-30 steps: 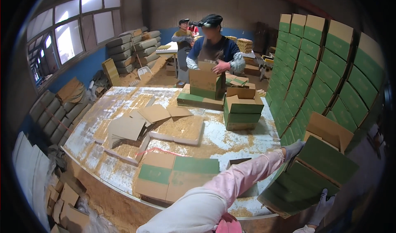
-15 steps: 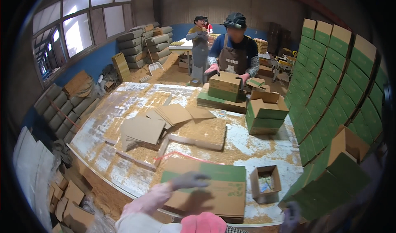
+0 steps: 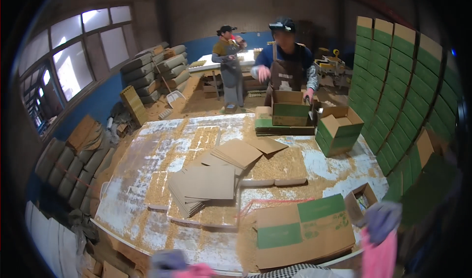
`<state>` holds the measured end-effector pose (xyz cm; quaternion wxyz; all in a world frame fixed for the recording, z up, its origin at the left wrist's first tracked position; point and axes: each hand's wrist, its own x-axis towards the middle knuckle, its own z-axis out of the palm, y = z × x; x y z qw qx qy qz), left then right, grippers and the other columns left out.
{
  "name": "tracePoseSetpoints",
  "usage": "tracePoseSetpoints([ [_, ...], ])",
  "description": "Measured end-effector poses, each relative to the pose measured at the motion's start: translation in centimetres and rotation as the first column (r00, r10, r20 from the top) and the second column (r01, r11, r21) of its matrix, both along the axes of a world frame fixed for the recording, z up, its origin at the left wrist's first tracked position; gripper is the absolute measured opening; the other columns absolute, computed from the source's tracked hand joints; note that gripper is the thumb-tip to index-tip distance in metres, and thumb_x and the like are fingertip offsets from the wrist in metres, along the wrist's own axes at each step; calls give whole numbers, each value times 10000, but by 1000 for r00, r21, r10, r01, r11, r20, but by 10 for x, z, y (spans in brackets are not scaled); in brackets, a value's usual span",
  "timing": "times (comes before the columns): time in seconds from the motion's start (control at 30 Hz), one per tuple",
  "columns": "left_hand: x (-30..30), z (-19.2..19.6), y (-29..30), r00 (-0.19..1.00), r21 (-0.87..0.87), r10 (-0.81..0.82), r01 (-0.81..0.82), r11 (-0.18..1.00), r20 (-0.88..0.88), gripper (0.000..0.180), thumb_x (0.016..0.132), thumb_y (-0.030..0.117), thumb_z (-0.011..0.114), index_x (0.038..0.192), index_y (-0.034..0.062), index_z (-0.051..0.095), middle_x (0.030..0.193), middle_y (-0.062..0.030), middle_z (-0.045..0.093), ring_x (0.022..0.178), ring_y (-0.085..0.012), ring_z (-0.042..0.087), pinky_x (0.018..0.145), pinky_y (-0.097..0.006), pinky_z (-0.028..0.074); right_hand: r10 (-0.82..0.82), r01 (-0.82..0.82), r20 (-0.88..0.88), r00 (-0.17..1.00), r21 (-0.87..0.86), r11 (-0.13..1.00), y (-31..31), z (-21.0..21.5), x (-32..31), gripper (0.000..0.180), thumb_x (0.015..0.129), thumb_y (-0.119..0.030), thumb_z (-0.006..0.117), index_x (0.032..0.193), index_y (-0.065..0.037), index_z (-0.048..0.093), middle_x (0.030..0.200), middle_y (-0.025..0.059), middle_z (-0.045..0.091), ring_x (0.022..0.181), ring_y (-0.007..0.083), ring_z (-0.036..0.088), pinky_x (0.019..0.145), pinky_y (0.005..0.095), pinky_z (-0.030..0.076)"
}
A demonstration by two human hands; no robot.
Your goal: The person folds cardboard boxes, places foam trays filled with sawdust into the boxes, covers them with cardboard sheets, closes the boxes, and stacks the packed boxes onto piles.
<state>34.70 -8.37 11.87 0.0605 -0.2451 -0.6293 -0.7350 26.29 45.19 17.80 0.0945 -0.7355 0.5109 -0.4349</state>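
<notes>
**Worktable stock: flat cartons, made-up boxes, card sheets**

Change since half a second ago: the left hand (image 3: 167, 262), then lying on the flattened green-and-brown carton (image 3: 302, 231), has drawn back to the lower edge; the carton now lies uncovered.

Head view:
- Flattened carton: at the near table edge, right of centre, folded flat, lying on a stack of like ones.
- Left hand: gloved, blurred, well left of the carton; finger position cannot be told.
- Right hand (image 3: 381, 219): gloved, pink sleeve, blurred, just right of the carton; fingers likewise unreadable.
- Small open box (image 3: 361, 201): between carton and right hand; contents unclear.
- Card sheets (image 3: 204, 184): fanned pile, mid-table.
- Open green box (image 3: 340, 129): far right of table, inside not visible.
- Co-worker (image 3: 285, 61): at far edge, one hand on an upright open box (image 3: 290, 111) set on flat cartons.
- Stacked green boxes (image 3: 403, 76): wall at right.
</notes>
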Motion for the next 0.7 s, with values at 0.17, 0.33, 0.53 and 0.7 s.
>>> tracePoseSetpoints([
  [0.17, 21, 18, -26, 875, 57, 268, -268, 962, -404, 363, 724, 157, 716, 1048, 31, 609, 947, -94, 621, 850, -187, 563, 754, -326, 447, -63, 96, 137, 989, -250, 963, -76, -25, -20, 352, 887, -213, 612, 1169, -4, 593, 1044, 195, 646, 841, 232, 633, 763, 336, 513],
  [0.33, -43, -39, 46, 960, -387, -106, 204, 899, 260, 434, 829, 130, 676, 1241, 51, 568, 1122, -125, 630, 993, -188, 607, 855, -301, 495, -756, 409, 377, 534, 667, 622, -55, -124, 1, 560, 803, -338, 697, 1215, 12, 552, 1207, 219, 576, 1041, 280, 583, 907, 351, 458],
  [0.53, -13, -276, 148, 985, -947, 78, 126, 295, 156, 835, 783, 382, 694, 1409, 1, 294, 1444, -255, 268, 1343, -389, 269, 1105, -457, 244, -756, 648, -619, -213, 489, -584, 24, -282, 75, 1105, 586, -506, 813, 1407, 18, 291, 1432, 309, 273, 1349, 410, 241, 1120, 423, 186],
  [0.7, 2, -284, 194, 998, -999, 60, -30, -43, -33, 724, 834, 320, 617, 1403, 6, 298, 1445, -265, 252, 1345, -407, 256, 1104, -487, 236, -714, 614, -453, -533, 373, -695, 54, -290, 102, 1188, 512, -430, 859, 1398, 51, 232, 1385, 305, 303, 1340, 424, 216, 1123, 439, 174],
])
